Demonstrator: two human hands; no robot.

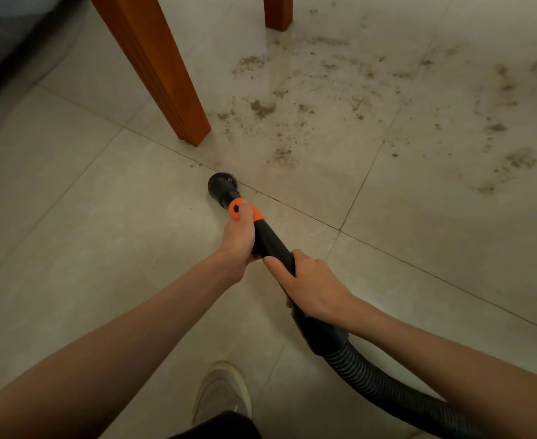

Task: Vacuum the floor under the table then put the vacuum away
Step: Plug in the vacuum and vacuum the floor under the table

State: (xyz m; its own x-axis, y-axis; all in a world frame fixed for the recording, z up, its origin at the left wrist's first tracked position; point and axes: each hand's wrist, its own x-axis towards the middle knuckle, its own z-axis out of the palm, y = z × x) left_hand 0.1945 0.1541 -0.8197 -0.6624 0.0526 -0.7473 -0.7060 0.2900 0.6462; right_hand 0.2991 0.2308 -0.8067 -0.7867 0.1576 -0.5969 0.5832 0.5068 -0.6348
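Both your hands grip the vacuum wand [273,245], nozzle low near the table leg.

Your left hand [240,236] wraps the orange collar; your right hand [311,286] curls round the black handle above the hose [387,388]. The round nozzle [221,185] sits at a tile seam, just short of the near table leg [153,64]. Dirt [340,99] spreads rightward over open tile floor [70,217].

matt black plastic wand [273,245] — ribbed hose [371,380]; varnished wood leg [153,61]; smooth tiles [70,201].
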